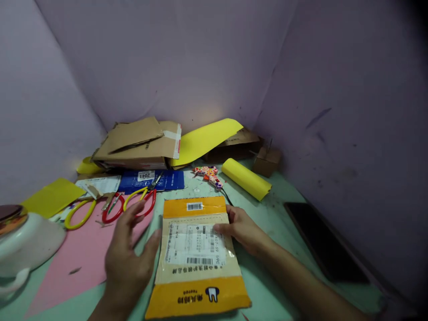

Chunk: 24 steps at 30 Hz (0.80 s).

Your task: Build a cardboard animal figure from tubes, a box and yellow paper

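A flat piece of orange and cream packaging cardboard (197, 290), printed with a tooth logo and bearing a white shipping label, lies in front of me. My right hand (245, 229) grips its right edge, thumb on top and fingers underneath. To its left, my left hand (130, 254) is raised with thumb and fingers apart, holding nothing. Beyond that hand are scissors with red and yellow handles (152, 203) and another similar pair (80, 215). Pink paper (80, 258) lies under and beside the left hand.
Folded brown cardboard (133, 145) and a yellow sheet (203, 140) lean at the back wall. A rolled yellow paper (246, 179), a patterned glue gun (212, 177) and a blue cardboard piece (172, 180) lie nearer. A dark phone-like slab (324, 243) is right; a white cup (36, 236) stands left.
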Available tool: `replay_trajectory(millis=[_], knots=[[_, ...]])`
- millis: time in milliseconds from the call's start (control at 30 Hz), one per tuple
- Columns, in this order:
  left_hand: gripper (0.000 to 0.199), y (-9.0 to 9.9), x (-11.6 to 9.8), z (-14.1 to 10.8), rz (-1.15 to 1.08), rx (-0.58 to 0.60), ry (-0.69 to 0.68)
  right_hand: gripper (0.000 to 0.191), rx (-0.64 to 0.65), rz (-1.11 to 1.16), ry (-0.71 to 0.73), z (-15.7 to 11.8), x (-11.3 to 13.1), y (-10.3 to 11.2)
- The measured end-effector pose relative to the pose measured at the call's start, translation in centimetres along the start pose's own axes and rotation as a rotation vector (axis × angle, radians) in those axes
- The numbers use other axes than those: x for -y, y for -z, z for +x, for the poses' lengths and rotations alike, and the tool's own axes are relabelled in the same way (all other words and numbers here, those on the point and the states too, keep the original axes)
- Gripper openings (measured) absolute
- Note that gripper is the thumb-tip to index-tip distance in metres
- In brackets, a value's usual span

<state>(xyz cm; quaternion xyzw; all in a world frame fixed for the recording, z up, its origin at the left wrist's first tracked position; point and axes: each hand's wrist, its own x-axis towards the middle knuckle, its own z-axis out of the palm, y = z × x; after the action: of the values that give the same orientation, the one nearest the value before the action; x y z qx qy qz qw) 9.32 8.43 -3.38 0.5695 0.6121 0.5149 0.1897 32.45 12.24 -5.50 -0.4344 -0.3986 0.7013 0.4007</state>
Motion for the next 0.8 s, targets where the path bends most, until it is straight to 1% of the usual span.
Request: replay_trajectory(millis=[33,67,100,133,200,233,300,400,433,467,533,567,600,633,700,733,800], knots=[[0.049,0.6,0.3,0.0,0.115,-0.046,-0.106,0.041,-0.009,0.004,0.008,0.0,0.0,0.1],[0.041,1.3,0.6,0.1,0.21,-0.06,-0.203,0.041,-0.017,0.008,0.016,-0.1,0.0,0.2],[0.036,1.9,1.0,0.2,0.286,-0.04,-0.306,0.041,-0.021,0.013,0.024,-0.1,0.2,0.3],[0.034,2.5,1.4,0.4,0.341,0.014,-0.411,0.041,-0.024,0.014,0.033,-0.2,0.3,0.4],[0.041,3.2,2.4,0.7,0.388,0.206,-0.676,0.042,-0.02,0.001,0.039,-0.2,0.6,0.4],[0.045,3.4,3.0,0.8,0.405,0.299,-0.78,0.043,-0.018,-0.013,0.042,-0.2,0.6,0.3],[0.043,3.2,4.0,0.7,0.429,0.422,-0.908,0.046,-0.013,-0.07,0.04,-0.3,0.4,0.1],[0.035,2.7,4.8,-0.2,0.455,0.512,-1.032,0.051,-0.001,-0.266,0.037,-0.9,-0.3,-0.4],[0.034,2.5,4.9,-0.6,0.46,0.529,-1.073,0.053,-0.034,-0.374,0.061,-1.5,-0.5,-0.4],[0.034,2.3,4.8,-0.9,0.459,0.536,-1.108,0.055,-0.089,-0.499,0.119,-2.2,-0.6,-0.3],[0.034,2.0,4.5,-1.5,0.462,0.517,-1.152,0.059,-0.233,-0.774,0.334,-4.3,-0.4,0.3],[0.033,1.9,4.4,-1.8,0.464,0.503,-1.158,0.057,-0.274,-0.908,0.485,-5.5,-0.2,0.7],[0.033,1.7,4.3,-1.9,0.463,0.479,-1.164,0.055,-0.274,-1.04,0.616,-6.7,0.0,1.2],[0.032,1.4,4.2,-2.1,0.456,0.448,-1.168,0.054,-0.239,-1.161,0.679,-7.8,0.2,1.6],[0.032,0.8,4.2,-2.4,0.443,0.394,-1.173,0.047,-0.156,-1.321,0.824,-9.4,0.3,1.9],[0.031,0.5,4.1,-2.6,0.435,0.378,-1.177,0.043,-0.097,-1.393,0.885,-9.8,0.2,1.7],[0.031,-0.1,4.0,-2.8,0.424,0.361,-1.177,0.034,0.059,-1.55,0.977,-9.9,-0.5,0.9]])
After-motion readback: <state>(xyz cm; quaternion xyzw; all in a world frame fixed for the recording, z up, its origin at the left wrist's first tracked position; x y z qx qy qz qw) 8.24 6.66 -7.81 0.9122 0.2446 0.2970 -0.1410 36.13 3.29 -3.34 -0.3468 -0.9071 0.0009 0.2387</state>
